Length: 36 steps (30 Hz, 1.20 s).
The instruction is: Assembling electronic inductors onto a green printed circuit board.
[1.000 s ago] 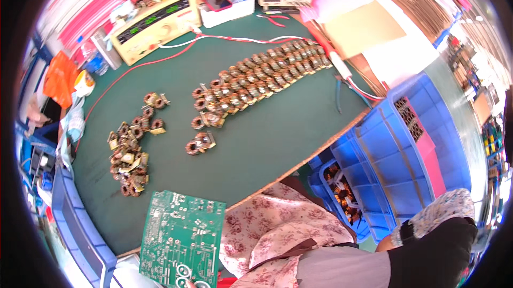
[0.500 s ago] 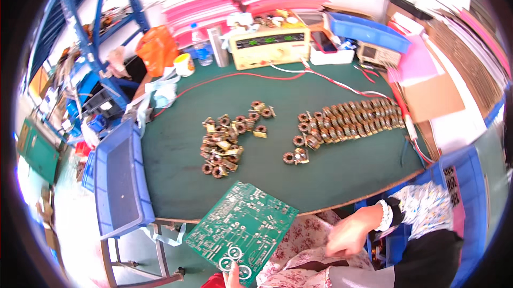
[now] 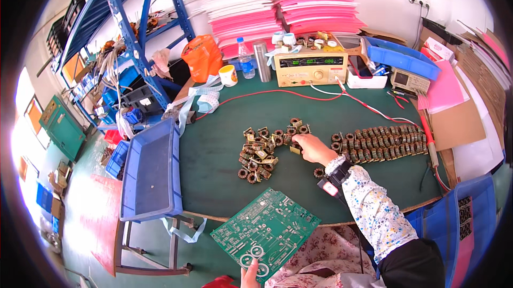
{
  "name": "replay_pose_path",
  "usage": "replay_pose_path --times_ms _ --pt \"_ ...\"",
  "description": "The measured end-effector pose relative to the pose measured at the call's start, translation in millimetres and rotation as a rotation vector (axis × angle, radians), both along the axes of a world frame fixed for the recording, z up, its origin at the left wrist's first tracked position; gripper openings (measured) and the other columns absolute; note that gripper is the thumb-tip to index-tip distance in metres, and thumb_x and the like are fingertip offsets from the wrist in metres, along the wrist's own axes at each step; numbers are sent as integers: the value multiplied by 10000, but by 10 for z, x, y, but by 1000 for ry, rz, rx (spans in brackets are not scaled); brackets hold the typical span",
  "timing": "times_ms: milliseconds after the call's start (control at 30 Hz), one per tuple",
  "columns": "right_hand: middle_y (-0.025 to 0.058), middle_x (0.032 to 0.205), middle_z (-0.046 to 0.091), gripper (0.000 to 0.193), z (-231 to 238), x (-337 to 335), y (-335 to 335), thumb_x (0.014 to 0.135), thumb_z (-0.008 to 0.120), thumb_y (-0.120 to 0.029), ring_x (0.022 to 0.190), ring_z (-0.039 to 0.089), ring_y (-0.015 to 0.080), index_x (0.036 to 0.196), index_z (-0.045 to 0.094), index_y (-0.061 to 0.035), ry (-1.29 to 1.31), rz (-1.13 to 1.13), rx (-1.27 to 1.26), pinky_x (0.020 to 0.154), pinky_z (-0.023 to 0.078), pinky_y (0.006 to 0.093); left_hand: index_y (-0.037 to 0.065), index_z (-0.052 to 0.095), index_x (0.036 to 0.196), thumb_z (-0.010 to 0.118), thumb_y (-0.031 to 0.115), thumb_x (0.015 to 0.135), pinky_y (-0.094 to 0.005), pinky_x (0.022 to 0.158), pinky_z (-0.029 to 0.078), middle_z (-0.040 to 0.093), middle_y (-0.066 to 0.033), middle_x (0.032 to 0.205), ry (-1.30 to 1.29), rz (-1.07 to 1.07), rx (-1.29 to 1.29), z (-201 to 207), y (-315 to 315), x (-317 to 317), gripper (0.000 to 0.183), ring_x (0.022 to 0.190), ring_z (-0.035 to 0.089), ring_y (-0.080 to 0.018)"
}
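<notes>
My right hand (image 3: 312, 147) reaches over the green table mat (image 3: 214, 149) and pinches a small coil part at the edge of a loose heap of copper-wound coils (image 3: 260, 152). To its right lie several coils in tidy rows (image 3: 382, 140). One single coil (image 3: 319, 172) sits just by my wrist. My left hand (image 3: 250, 276) shows only at the bottom edge, gripping the near corner of a green circuit board (image 3: 265, 230) that hangs over the table's front edge.
A blue tray (image 3: 152, 173) stands on a frame left of the table. At the back are a beige test instrument (image 3: 309, 67) with red leads, a bottle, a mug, stacks of pink sheets (image 3: 278, 5) and blue bins (image 3: 402, 58). Blue shelving stands at the far left.
The view has swung toward the table's left. My right hand has come up from my lap and reached to the coil heap. The circuit board stays in my left hand.
</notes>
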State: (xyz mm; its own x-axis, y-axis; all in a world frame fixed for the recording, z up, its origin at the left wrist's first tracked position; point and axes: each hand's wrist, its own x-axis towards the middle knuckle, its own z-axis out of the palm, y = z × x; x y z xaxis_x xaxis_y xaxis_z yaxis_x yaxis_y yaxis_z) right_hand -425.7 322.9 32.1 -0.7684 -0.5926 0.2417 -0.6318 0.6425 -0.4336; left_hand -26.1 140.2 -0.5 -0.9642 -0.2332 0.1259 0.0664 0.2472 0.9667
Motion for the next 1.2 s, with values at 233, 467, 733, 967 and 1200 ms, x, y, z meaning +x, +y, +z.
replay_pose_path --times_ms 233,467,733,967,1200 --pt "130 964 568 401 -33 561 -128 681 742 -75 981 521 310 1033 553 -33 9 65 -85 853 441 393 -59 459 1290 472 -113 805 -311 715 444 576 -132 930 -41 105 257 -103 7 -49 488 789 530 -219" --pt "50 961 588 316 210 1537 273 730 669 65 898 606 127 1018 571 -20 -709 116 -715 776 512 272 -31 475 1252 553 16 887 -378 926 417 517 -176 1219 31 80 -230 -434 -106 134 376 1097 516 -315" --pt "80 1009 637 321 67 2018 560 739 673 28 753 616 161 1046 619 -48 -522 73 -558 697 512 289 25 435 1252 462 169 949 -334 860 494 555 -94 1183 -241 258 950 35 42 -141 337 1035 581 -192" --pt "83 1059 635 320 172 2016 490 729 652 34 878 592 260 1032 623 -68 -215 183 -404 772 497 349 26 426 1268 461 134 950 -327 865 487 546 -92 1190 -206 268 983 -86 57 -77 338 1050 569 -195" --pt "82 1045 645 340 145 2039 439 706 651 54 889 601 249 1025 628 -61 -343 174 -467 785 494 342 21 416 1277 467 139 950 -323 871 480 544 -87 1193 -220 241 986 26 54 -139 351 1062 560 -186"
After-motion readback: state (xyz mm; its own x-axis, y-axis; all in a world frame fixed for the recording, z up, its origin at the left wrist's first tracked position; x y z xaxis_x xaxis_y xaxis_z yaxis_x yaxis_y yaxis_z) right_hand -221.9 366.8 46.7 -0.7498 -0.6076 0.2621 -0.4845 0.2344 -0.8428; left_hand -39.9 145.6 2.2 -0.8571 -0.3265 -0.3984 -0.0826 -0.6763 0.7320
